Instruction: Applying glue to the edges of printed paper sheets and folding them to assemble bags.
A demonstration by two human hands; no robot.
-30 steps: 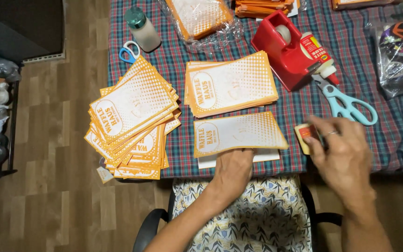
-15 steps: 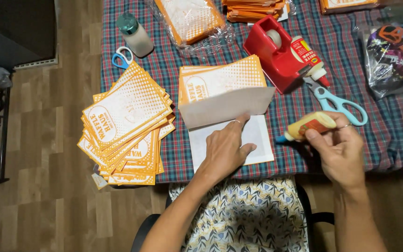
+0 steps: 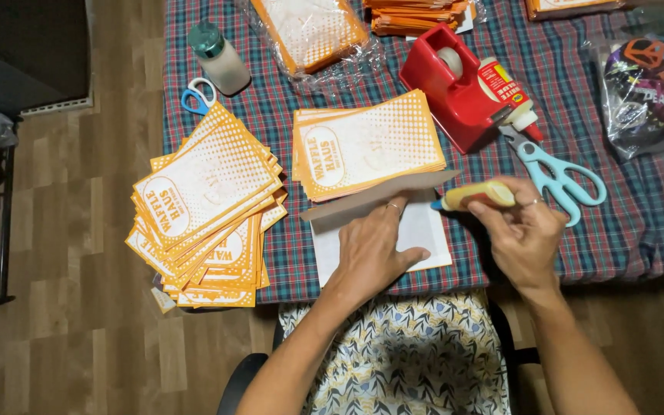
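My left hand (image 3: 374,246) lies flat on a white paper sheet (image 3: 424,230) at the near edge of the plaid tablecloth (image 3: 286,253), with a raised flap of paper (image 3: 378,196) standing along its far side. My right hand (image 3: 524,230) grips a yellow glue stick (image 3: 479,194), its dark tip pointing left toward the flap's right end. Just beyond the flap rests a neat stack of orange-and-white printed paper bags (image 3: 366,146).
A fanned pile of the same bags (image 3: 209,207) overhangs the table's left edge. A red tape dispenser (image 3: 459,84), a glue bottle (image 3: 505,92), light-blue scissors (image 3: 559,173), blue-handled scissors (image 3: 197,96), a small bottle (image 3: 217,54) and plastic-wrapped packs (image 3: 309,31) sit further back.
My left hand turned the front bag over and now presses its white side down. My right hand picked up the glue stick and brought it left to the raised flap.
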